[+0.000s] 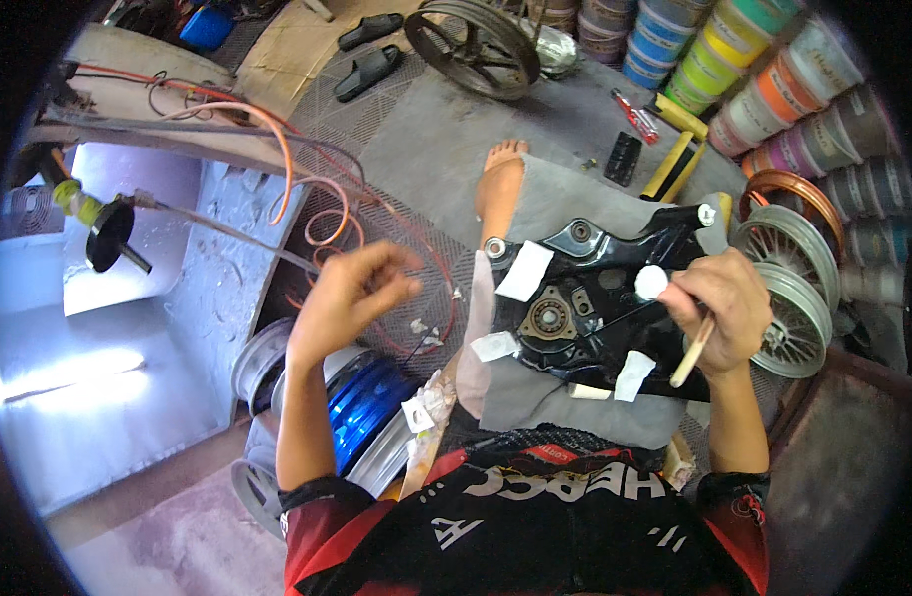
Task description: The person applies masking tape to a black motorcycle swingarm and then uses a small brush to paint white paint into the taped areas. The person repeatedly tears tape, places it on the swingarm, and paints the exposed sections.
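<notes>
A glossy black metal part [630, 313], shaped like a motorcycle crankcase or swingarm piece, lies across my lap on a grey cloth [535, 397]. A round bearing [549, 318] sits in its triangular mount. Pieces of white masking tape [524, 271] stick to it in several spots. Above its right side, my right hand [726, 313] is closed around a pale wooden stick [692, 350]. A round white piece [651, 282] shows at its thumb tip; whether it is pinched or lies on the part I cannot tell. My left hand [361, 290] is raised left of the part, fingers loosely curled and apart, holding nothing.
Blue and silver wheel rims [371, 407] stand at my left; spoked rims [793, 298] lean at right. Stacked paint tubs [783, 94] line the far right. A red coiled hose [342, 214] hangs beside a spray gun [108, 223]. A dark wheel [473, 48] lies ahead.
</notes>
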`<move>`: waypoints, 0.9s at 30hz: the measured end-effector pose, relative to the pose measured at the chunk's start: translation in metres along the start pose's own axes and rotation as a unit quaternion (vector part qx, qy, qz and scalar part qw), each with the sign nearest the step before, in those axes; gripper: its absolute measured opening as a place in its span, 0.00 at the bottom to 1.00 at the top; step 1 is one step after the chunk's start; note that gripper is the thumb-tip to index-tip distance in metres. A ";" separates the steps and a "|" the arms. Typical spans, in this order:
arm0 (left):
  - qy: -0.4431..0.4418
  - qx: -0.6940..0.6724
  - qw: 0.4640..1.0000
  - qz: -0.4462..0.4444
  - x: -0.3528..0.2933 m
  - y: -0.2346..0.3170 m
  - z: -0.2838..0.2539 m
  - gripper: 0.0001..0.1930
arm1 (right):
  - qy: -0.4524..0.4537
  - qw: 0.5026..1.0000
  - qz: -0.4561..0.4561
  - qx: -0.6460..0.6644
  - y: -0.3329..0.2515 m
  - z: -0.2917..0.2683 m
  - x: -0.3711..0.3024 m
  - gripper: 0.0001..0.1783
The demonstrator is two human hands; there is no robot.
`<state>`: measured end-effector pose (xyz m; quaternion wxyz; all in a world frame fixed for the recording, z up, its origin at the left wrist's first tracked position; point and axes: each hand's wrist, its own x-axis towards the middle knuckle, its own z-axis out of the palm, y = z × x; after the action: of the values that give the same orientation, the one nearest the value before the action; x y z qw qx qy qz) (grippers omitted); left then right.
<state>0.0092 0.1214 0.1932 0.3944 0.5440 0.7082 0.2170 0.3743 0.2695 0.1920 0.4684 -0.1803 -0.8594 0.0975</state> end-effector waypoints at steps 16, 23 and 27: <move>-0.261 -0.132 0.932 0.213 0.110 0.144 0.031 0.08 | 0.037 0.999 -0.029 -0.019 0.009 0.006 0.013 0.19; -0.269 -0.144 0.934 0.188 0.117 0.140 0.037 0.05 | 0.027 0.999 -0.028 -0.031 0.016 0.012 0.016 0.20; -0.211 -0.118 0.946 0.217 0.123 0.137 0.035 0.04 | 0.009 0.997 -0.019 -0.079 0.026 0.007 0.009 0.20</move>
<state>0.1066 0.2759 0.2336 0.5396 0.6671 0.4433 0.2595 0.3700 0.2969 0.1865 0.4624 -0.2015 -0.8633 0.0183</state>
